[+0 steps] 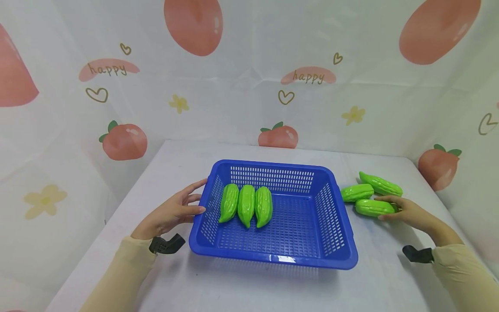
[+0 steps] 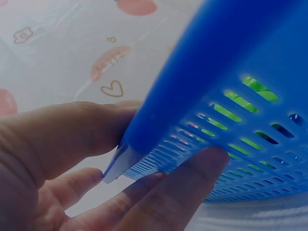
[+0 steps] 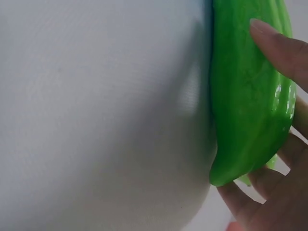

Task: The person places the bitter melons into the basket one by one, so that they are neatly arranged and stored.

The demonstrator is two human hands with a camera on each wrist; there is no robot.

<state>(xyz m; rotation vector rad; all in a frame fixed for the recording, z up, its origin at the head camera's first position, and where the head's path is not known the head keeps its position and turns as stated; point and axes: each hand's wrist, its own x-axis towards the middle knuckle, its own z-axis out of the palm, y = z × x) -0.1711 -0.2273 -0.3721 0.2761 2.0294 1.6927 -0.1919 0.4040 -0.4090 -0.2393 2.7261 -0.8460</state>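
A blue plastic basket (image 1: 273,259) stands mid-table with three green ridged vegetables (image 1: 246,206) lying side by side in its left half. My left hand (image 1: 173,212) is at the basket's left rim, thumb on the rim and fingers against the slotted outer wall (image 2: 192,168). Right of the basket, my right hand (image 1: 409,214) holds the nearest green vegetable (image 1: 372,208) between thumb and fingers. In the right wrist view the thumb lies on one side of that vegetable (image 3: 250,96) and the fingers curve round the other.
Two more green vegetables (image 1: 356,192) (image 1: 381,184) lie just beyond the held one, to the right of the basket. A white cloth with fruit prints (image 1: 234,108) hangs behind the white table (image 1: 241,294).
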